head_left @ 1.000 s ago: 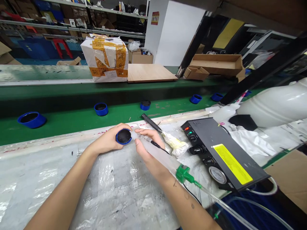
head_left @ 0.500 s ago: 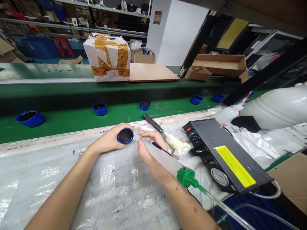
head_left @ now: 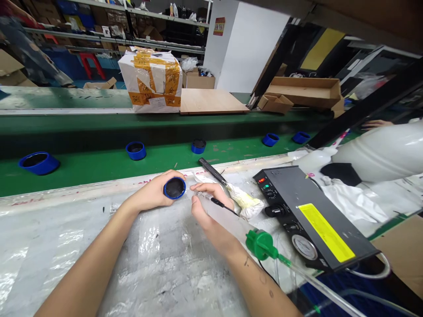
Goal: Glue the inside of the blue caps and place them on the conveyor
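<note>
My left hand (head_left: 157, 190) is closed around a round blue cup with a black inside (head_left: 175, 188), tilted so its opening faces me. In my right hand (head_left: 211, 207) lies a translucent dispensing syringe (head_left: 228, 220), its tip end pointing toward the cup. A small gap shows between the syringe end and the cup; the fine tip is too faint to make out. A green cap (head_left: 261, 245) with a clear hose closes the syringe's rear, above my right forearm. Beside my right hand lie a black-handled tool (head_left: 211, 170) and a stained white cloth (head_left: 246, 200).
A black dispenser box with a gauge (head_left: 307, 220) stands at right, near a large white jug (head_left: 380, 149). Several blue cups (head_left: 135, 150) sit along the green belt (head_left: 165, 160). Beyond it is a taped carton (head_left: 152, 81). A co-worker's hand (head_left: 376, 125) shows at far right.
The cups on the belt have shifted slightly left. A person's legs have come into view at upper left, and a co-worker's hand at far right. My hands keep nearly the same pose.
</note>
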`<action>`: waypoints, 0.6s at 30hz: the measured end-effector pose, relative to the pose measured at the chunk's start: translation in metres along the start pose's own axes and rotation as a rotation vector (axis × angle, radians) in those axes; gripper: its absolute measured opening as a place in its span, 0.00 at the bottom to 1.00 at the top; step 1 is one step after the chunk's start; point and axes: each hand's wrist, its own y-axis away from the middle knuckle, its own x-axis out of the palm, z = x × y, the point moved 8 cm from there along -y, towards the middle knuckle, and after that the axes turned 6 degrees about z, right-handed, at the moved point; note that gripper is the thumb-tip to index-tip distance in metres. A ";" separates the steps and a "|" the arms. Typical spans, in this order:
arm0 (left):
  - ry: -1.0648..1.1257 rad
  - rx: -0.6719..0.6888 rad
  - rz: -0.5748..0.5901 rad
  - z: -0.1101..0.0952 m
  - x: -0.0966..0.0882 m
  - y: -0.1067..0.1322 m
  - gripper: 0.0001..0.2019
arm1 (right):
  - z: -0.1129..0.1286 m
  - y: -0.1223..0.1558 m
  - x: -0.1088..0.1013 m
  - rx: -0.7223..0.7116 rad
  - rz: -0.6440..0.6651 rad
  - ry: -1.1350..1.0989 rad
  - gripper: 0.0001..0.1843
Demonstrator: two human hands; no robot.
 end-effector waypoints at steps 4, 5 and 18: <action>0.005 0.003 -0.010 -0.001 0.000 0.000 0.26 | -0.001 0.001 -0.001 0.026 -0.024 -0.023 0.05; 0.007 0.003 -0.015 -0.001 0.001 0.000 0.26 | -0.002 0.001 -0.002 0.034 -0.025 -0.035 0.05; 0.047 -0.213 -0.686 0.046 -0.108 0.050 0.37 | -0.027 0.006 -0.014 0.165 -0.079 -0.054 0.11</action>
